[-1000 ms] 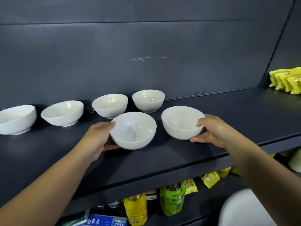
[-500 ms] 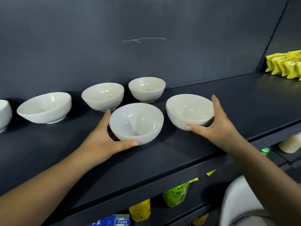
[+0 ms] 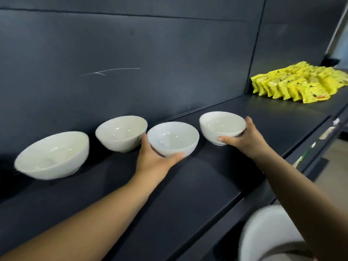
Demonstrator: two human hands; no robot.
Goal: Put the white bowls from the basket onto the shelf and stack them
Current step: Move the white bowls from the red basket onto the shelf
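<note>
White bowls (image 3: 169,135) are sitting four in a row along the black shelf (image 3: 207,185), none stacked. Nearest, at the lower right corner, a blurred white round thing (image 3: 269,232) is showing under the right forearm; cannot tell what it is. Both bare forearms are reaching up and across the front of the shelf. Left hand (image 3: 152,159) is gripping the centre bowl (image 3: 175,142), with the thumb curling along the lower front wall and the fingers wrapping behind its left side. Right hand (image 3: 244,140) is gripping the right bowl (image 3: 222,127), with the thumb pressing on the lower front wall near the foot and the fingers going round the right side up to the rim. Cannot tell whether either held bowl is touching the shelf or hanging just above it. Centre bowl and right bowl are sitting apart with a small gap between them. Just beside the left hand's fingers the second bowl (image 3: 121,133) is standing upright on the shelf, close to the back. Further left the big left bowl (image 3: 51,155) is tilting a bit toward the camera, blurred. Behind everything the dark back panel (image 3: 169,44) is carrying a thin white scratch (image 3: 111,71). Far right on the same shelf, well apart from the bowls, yellow packets (image 3: 301,83) are lying in overlapping rows.
</note>
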